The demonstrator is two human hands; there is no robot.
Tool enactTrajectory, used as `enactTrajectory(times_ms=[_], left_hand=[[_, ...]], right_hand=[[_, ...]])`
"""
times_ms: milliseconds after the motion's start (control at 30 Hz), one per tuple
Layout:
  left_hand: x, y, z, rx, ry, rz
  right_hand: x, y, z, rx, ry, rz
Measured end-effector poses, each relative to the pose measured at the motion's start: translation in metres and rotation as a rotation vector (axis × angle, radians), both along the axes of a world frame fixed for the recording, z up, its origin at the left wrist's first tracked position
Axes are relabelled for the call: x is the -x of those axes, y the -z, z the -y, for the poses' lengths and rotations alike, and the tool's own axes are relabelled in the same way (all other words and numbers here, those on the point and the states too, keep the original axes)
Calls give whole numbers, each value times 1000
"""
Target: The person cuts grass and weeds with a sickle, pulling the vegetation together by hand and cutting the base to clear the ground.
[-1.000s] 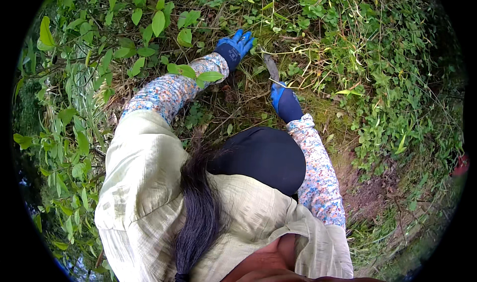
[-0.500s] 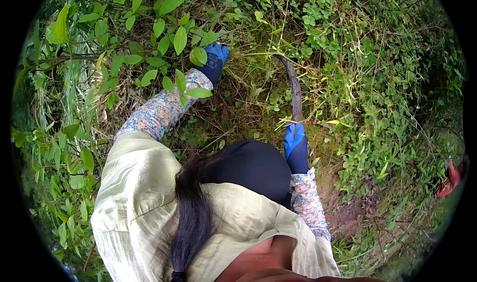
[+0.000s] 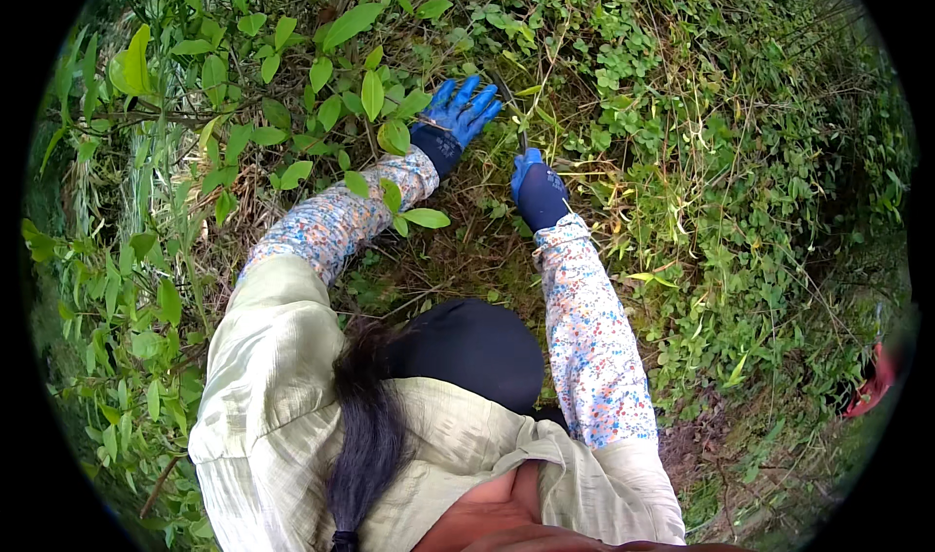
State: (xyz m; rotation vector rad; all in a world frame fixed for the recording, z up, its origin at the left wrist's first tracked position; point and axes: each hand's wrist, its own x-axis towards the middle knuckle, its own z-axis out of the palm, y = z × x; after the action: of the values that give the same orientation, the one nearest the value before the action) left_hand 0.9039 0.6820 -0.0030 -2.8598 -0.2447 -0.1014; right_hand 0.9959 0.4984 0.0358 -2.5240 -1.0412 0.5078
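Observation:
My left hand (image 3: 456, 122), in a blue and dark navy work glove, lies over the low weeds with its fingers spread and nothing visible in them. To its right, my right hand (image 3: 541, 192) in a matching glove is closed round the lower end of a sickle (image 3: 513, 107). The dark, narrow blade runs forward and leftward, passing close to the left fingertips. Grass partly hides it, and whether its edge touches any stems I cannot tell. Patterned sleeves cover both my forearms.
A leafy shrub (image 3: 336, 114) leans over my left forearm from the left. Clover and trailing weeds (image 3: 701, 192) spread thickly on the right. Something red (image 3: 874, 382) shows at the far right rim. Dry stems and moss lie between my arms.
My right hand has moved forward and to the left with the sickle, bringing the blade near my left hand. The left hand has shifted slightly right, and its curled fingers have spread.

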Motion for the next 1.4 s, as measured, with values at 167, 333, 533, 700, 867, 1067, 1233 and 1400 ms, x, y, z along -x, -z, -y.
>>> enactTrajectory(times_ms=[167,333,533,700,867,1067,1233,1400], left_hand=[[-44,37,-52,20,-348,-252],[-24,21,-29,293,-300,-159],[150,-21,87,667,63,-942],[165,-29,95,633,51,-719],[64,-41,34,260,5,-279],[18,11,-71,145,-98,51],[43,51,-26,760,-271,385],[39,16,-12,3126,-81,1099]], right_hand=[[62,-21,65,137,63,-64],[143,-51,174,34,332,-494],[159,-66,247,-116,572,-552],[73,-65,174,-70,338,-381],[19,-49,18,-318,284,-593],[21,3,-52,-289,-120,-212],[43,9,6,-145,-20,-80],[29,-8,-4,-252,133,-340]])
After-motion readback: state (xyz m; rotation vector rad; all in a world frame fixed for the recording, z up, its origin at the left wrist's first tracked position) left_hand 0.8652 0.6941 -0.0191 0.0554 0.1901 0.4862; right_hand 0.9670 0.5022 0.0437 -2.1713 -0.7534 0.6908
